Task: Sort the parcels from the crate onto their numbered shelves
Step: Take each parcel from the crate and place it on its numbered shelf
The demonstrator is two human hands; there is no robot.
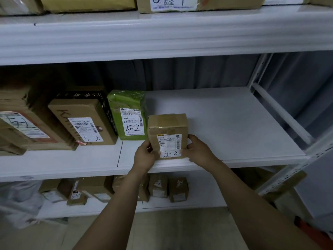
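Left grip (145,156) and right grip (197,150) clasp a small box (168,127) by its sides, fingers curled round it, at the front edge of the middle shelf (225,123). Its label reads "5-2". Just left, a green parcel (128,105) and a carton (86,112) also read "5-2". Above, a top parcel (173,3) reads "淘宝".

At twelve o'clock we see a dark grey curtain (180,73) hanging in soft upright folds, and it runs on, paler, toward two o'clock. At six o'clock we look down on a beige floor (171,231). At eight o'clock lies some crumpled white plastic (18,201), too blurred for us to tell more. At four o'clock, against the edge, an orange-red thing (313,230) shows; we cannot tell what it is.
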